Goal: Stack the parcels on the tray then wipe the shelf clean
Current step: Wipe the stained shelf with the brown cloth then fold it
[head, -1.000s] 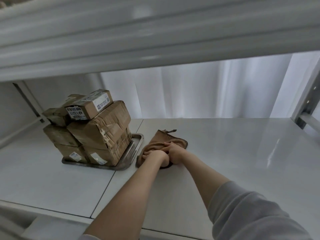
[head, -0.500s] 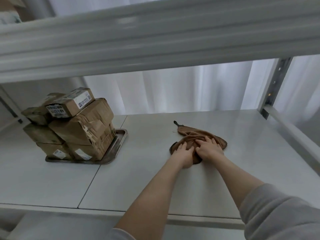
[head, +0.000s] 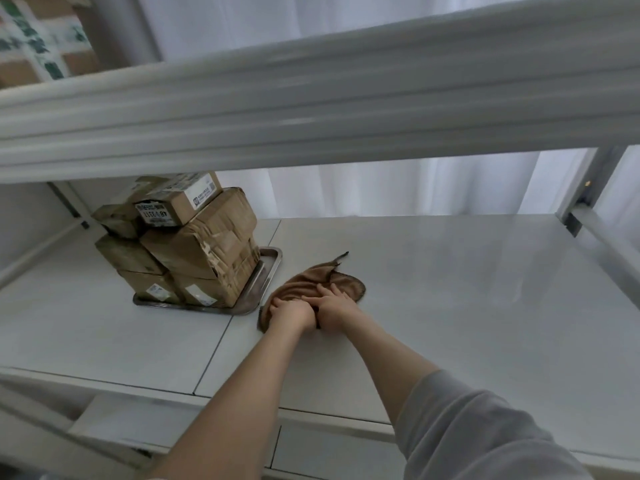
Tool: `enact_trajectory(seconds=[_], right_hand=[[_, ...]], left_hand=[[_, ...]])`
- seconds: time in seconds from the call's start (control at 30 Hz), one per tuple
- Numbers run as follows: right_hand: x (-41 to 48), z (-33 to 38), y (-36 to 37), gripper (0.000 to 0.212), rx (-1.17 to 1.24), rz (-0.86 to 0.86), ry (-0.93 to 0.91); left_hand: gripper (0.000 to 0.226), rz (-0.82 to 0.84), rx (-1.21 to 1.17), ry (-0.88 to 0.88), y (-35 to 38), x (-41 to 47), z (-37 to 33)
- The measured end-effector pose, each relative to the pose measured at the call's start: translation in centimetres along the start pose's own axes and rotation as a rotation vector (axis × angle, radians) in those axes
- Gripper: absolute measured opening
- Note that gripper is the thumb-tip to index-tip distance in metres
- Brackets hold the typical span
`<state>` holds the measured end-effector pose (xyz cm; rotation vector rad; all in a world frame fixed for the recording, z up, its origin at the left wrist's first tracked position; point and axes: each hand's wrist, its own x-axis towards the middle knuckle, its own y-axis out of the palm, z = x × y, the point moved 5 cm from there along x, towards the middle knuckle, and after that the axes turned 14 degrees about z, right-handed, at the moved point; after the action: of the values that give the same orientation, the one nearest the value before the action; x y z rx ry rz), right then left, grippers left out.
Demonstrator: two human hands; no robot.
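1. A person reached both bare arms onto a wide, flat white shelf (head: 450,289).
2. A soft, crumpled brown cloth (head: 341,282) lay on the shelf, just beside the near right corner of a tray.
3. The left hand (head: 289,311) rested on the left part of the cloth. Its fingers sat side by side on the cloth. I could not tell if they curled round it or only pushed down on it.
4. The right hand (head: 334,306) touched the left hand and lay on the middle of the cloth. Its fingers were stretched out, a little apart, and pressed flat on the cloth.
5. A loose grey sleeve (head: 467,427) covered the upper part of the right arm.
6. The brown cardboard parcels (head: 207,244) stood in a pile on the flat silver metal tray (head: 266,271). Small boxes with white labels sat on top of bigger, crinkled ones.
7. The tray sat on the left part of the shelf, towards the back.
8. A thick white upper shelf edge (head: 311,109) ran across above the hands.
9. A brown box with green print (head: 38,39) sat up on that higher shelf, at the far left.
10. A white curtain (head: 398,188) hung behind the shelf.
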<state>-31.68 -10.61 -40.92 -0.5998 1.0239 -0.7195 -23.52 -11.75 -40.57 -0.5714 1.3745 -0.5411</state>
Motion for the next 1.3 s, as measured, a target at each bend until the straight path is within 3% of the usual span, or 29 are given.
enact_trajectory(seconds=[0.13,0.4,0.57,0.67,0.77,0.87,1.0,1.13,1.23,1.3], right_hand=[[-1.9,-3.4,-0.7,0.056,0.074,-0.062,0.021],[-8.7,-15.7,-1.4,0.051,0.184,-0.224,0.33],[-11.8,-20.0,-1.1,0.049,0.247,-0.253,0.433],[-12.8,-20.6,-1.7,0.043,0.367,-0.358,0.424],[-14.4,-20.8,-2.3,0.037,0.32,-0.451,0.483],[-15.3,-20.9,-1.9,0.054,0.197,-0.435,0.581],[-15.2,-20.4,-1.2,0.043,0.233,-0.426,0.571],[-15.5,-19.8,-1.2,0.033,0.303,-0.448,0.514],[-16.1,-19.7,-1.6,0.033,0.405,-0.473,0.487],[-16.7,-19.4,-3.2,0.035,0.457,-0.555,0.461]], left_hand=[[0.073,-0.029,0.068,0.08,-0.1,-1.1,-3.0],[0.067,-0.104,0.066,0.46,2.0,-3.3,-14.7],[0.059,-0.123,0.161,0.534,3.3,-5.3,-19.6],[0.035,-0.204,0.084,0.57,2.1,-6.9,-19.7],[0.032,-0.341,0.005,0.526,1.0,-7.6,-18.6],[0.037,-0.432,-0.058,0.482,0.8,-7.7,-18.0],[0.066,-0.365,-0.052,0.501,1.6,-6.8,-18.5],[0.036,-0.349,-0.144,0.497,2.1,-6.4,-18.1],[0.032,-0.342,-0.388,0.517,1.3,-6.2,-17.1],[0.031,-0.445,-0.495,0.555,-0.4,-6.8,-16.7]])
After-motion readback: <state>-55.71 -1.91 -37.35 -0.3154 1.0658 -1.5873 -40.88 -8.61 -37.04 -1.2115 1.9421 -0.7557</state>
